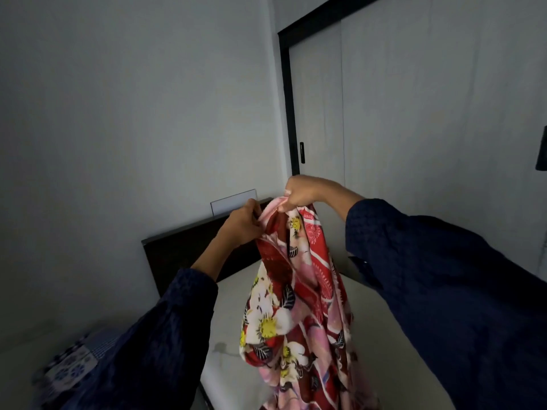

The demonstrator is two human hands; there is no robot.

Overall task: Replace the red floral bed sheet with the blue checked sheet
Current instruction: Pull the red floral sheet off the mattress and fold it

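Both the left hand (pixel 241 224) and right hand (pixel 299 193) gripped the red floral sheet's (pixel 296 306) top edge; it hung lengthwise straight down beneath them.

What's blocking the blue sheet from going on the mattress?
The red sheet: left hand and right hand both grip its top, and it hangs over the bare mattress. The blue sheet lies blurred at lower left.
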